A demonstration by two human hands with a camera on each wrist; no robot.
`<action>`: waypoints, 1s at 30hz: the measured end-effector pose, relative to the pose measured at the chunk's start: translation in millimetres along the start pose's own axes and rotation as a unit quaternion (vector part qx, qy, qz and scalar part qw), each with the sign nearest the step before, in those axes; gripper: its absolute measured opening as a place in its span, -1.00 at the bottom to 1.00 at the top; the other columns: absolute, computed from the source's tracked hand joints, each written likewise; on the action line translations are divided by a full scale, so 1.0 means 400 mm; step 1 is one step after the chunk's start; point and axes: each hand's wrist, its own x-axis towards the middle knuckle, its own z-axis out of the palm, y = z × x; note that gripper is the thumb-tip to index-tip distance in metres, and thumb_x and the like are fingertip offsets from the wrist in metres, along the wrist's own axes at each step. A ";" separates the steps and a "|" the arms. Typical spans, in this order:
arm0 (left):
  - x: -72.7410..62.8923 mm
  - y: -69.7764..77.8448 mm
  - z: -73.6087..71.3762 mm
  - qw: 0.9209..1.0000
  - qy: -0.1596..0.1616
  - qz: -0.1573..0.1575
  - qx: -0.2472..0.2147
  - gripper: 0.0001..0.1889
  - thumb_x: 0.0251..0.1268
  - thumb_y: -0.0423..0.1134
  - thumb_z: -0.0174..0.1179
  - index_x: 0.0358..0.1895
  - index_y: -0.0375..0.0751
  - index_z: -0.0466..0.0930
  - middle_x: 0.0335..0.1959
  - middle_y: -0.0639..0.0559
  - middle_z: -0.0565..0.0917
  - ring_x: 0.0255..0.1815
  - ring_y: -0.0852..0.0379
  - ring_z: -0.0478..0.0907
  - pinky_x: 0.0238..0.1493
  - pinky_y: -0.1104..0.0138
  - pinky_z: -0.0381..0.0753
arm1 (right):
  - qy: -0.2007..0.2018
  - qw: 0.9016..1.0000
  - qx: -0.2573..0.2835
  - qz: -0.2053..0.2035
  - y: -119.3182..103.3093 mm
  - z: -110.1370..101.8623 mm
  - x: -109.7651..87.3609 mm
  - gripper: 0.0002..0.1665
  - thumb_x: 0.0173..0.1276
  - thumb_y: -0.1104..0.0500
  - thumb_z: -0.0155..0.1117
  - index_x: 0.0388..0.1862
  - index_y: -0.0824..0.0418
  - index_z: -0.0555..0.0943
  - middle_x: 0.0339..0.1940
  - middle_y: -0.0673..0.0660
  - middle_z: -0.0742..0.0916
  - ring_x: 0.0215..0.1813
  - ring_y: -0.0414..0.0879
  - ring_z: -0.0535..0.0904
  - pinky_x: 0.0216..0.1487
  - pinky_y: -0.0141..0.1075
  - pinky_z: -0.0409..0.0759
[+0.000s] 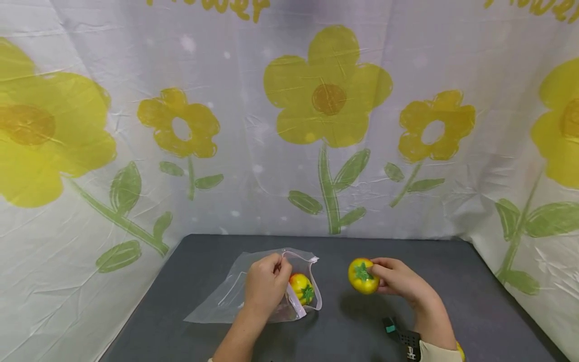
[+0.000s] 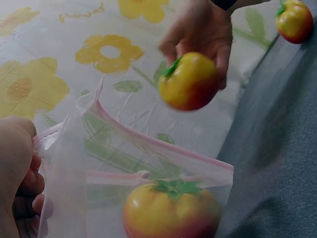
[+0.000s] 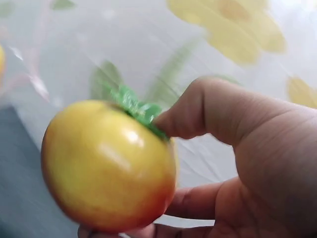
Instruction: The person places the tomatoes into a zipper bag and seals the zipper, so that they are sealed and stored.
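Note:
My left hand (image 1: 267, 282) grips the rim of a clear zip-lock bag (image 1: 232, 291) with a pinkish zip strip. The bag's mouth gapes toward the right. Inside it lies a yellow-red persimmon (image 1: 300, 288) with green leaves on top, seen through the plastic in the left wrist view as well. To the right of the bag, my right hand (image 1: 400, 281) holds a second persimmon (image 1: 362, 275) above the table. In the right wrist view the thumb presses by its green leaves (image 3: 136, 109), and the other fingers reach under the fruit.
Another persimmon (image 2: 295, 21) sits on the dark grey table (image 1: 334, 251), mostly hidden behind the right forearm in the head view. A black strap (image 1: 409, 341) is on the right wrist. A white curtain (image 1: 244, 201) with yellow flowers hangs behind and at both sides.

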 end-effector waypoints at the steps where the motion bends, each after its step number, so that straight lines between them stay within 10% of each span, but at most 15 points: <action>1: 0.000 0.000 -0.001 1.000 0.001 0.001 -0.001 -0.64 0.21 -0.37 0.26 -0.67 -0.02 0.37 -0.73 0.29 0.20 -0.71 0.38 0.12 -0.68 0.46 0.10 | -0.008 1.000 0.000 -0.003 -0.008 0.019 0.007 -0.27 0.51 0.05 0.11 0.41 0.58 0.30 -0.03 0.25 0.67 -0.12 -0.02 0.67 -0.04 -0.12 0.69; 16: -0.003 0.000 0.007 0.999 -0.004 0.030 -0.016 -0.62 0.19 -0.40 0.25 -0.67 0.00 0.30 -0.72 0.31 0.16 -0.71 0.40 0.07 -0.68 0.49 0.08 | 0.045 0.990 -0.131 -0.018 -0.080 0.246 0.028 -0.48 0.27 0.05 0.46 0.04 0.41 0.63 -0.23 0.14 0.71 -0.41 -0.05 0.64 -0.37 -0.14 0.69; 30: -0.005 0.010 0.004 0.999 -0.018 0.027 -0.033 -0.64 0.23 -0.38 0.24 -0.64 -0.01 0.31 -0.70 0.30 0.20 -0.70 0.40 0.11 -0.70 0.51 0.16 | -0.070 0.981 -0.105 -0.145 -0.087 0.316 0.035 -0.63 0.45 0.30 0.25 0.19 0.40 0.62 -0.22 0.11 0.69 -0.34 -0.08 0.67 -0.32 -0.20 0.67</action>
